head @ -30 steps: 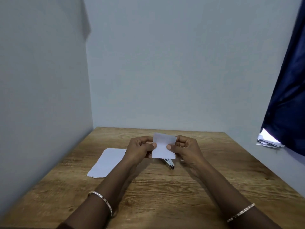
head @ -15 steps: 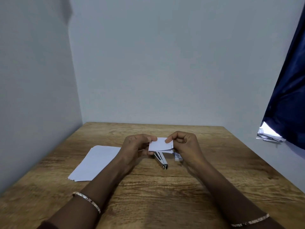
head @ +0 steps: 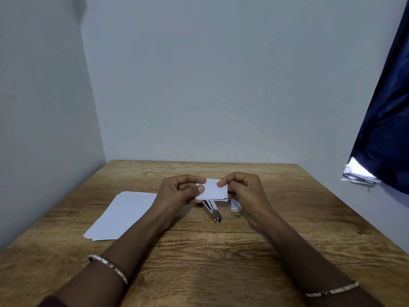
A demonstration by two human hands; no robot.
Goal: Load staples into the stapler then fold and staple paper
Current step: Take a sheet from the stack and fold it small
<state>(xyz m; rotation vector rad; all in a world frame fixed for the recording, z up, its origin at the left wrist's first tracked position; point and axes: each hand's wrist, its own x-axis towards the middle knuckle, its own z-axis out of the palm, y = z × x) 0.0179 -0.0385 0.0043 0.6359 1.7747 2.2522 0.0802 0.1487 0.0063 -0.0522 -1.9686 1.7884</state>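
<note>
A small folded white paper (head: 213, 192) is held above the wooden table (head: 199, 251) between both hands. My left hand (head: 177, 192) pinches its left edge with thumb and fingers. My right hand (head: 243, 190) pinches its right edge, fingers curled. The paper lies almost flat, several layers showing at its near edge. A silver stapler (head: 213, 212) lies on the table right under the paper, its far end hidden by it. A small box of staples (head: 235, 206) sits beside my right hand, partly covered.
A stack of white sheets (head: 120, 214) lies on the table's left side. Grey walls close the left and back. A dark blue curtain (head: 385, 129) hangs at the right, with crumpled papers (head: 358, 176) on a ledge below it.
The folded paper has gone from upright to nearly flat and has been folded smaller. Both hands stay pinched on it. The camera view has shifted, showing more of the table's left.
</note>
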